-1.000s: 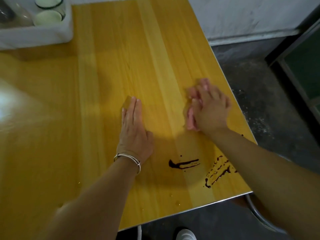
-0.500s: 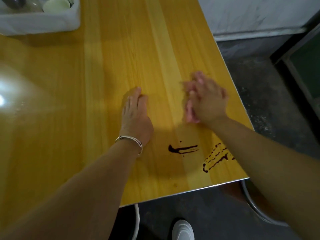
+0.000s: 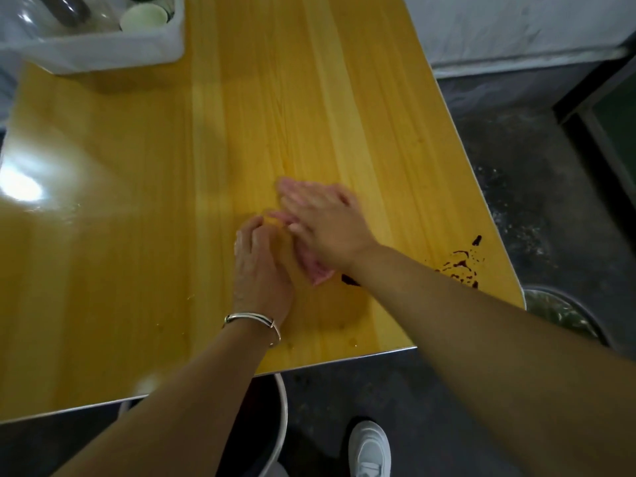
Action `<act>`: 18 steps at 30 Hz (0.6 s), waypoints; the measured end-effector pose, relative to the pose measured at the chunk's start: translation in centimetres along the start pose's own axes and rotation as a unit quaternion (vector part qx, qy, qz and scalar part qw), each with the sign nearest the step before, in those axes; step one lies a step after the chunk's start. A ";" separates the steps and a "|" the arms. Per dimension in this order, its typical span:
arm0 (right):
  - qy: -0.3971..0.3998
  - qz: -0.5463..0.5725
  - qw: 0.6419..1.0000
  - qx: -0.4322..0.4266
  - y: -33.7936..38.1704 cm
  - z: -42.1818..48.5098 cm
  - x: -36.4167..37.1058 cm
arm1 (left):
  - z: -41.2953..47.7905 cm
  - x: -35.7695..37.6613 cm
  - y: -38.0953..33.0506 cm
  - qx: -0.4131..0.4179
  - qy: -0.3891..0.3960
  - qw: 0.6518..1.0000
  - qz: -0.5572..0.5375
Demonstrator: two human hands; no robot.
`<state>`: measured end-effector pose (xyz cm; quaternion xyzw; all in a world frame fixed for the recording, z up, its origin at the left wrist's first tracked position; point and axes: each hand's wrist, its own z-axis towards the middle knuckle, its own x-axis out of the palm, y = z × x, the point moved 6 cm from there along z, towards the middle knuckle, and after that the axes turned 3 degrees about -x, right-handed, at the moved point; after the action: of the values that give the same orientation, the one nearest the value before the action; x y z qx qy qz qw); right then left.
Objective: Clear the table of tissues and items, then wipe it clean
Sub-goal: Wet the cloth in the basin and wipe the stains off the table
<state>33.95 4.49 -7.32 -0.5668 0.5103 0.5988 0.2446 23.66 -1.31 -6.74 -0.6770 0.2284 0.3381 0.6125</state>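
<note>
Head view: a pink cloth (image 3: pixel 318 271) is pressed onto the near half of the table (image 3: pixel 137 235) under the right hand's (image 3: pixel 330 225) straight fingers. The left hand (image 3: pixel 261 266) is rested just left of it, fingers seemingly loosely bent and empty, though blurred. Soft, limp and light, the cloth is best bunched at its middle.

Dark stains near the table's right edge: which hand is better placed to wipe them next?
Right. The right hand presses the pink cloth flat, and the dark stains lie on its side of the table; the left hand rests there holding nothing.
</note>
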 end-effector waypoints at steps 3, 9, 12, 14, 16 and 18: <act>-0.023 0.006 0.984 0.178 -3.8 -0.4 -1.2 | 0.1 -0.6 0.7 -0.038 0.002 0.999 0.014; 0.058 0.063 0.991 0.105 3.8 1.1 0.8 | 0.4 -2.3 0.1 -0.082 0.000 0.993 -0.079; 0.056 0.175 0.979 0.088 4.6 0.1 -0.4 | 0.8 -3.7 1.2 -0.123 -0.009 0.990 -0.067; 0.001 0.304 0.944 0.129 3.5 -0.9 -1.8 | 1.1 -4.0 1.9 -0.140 0.032 0.989 -0.044; -0.035 0.306 0.932 0.190 2.2 -1.7 -2.3 | 1.1 -3.5 2.1 -0.154 0.098 0.983 -0.032; -0.024 0.301 0.915 0.267 1.2 -2.3 -1.9 | 1.0 -3.0 2.2 -0.168 0.138 0.976 -0.010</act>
<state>34.31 2.53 -4.80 -0.2855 0.7918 0.4988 0.2069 19.95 -0.98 -6.03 -0.8128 0.2438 0.2683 0.4560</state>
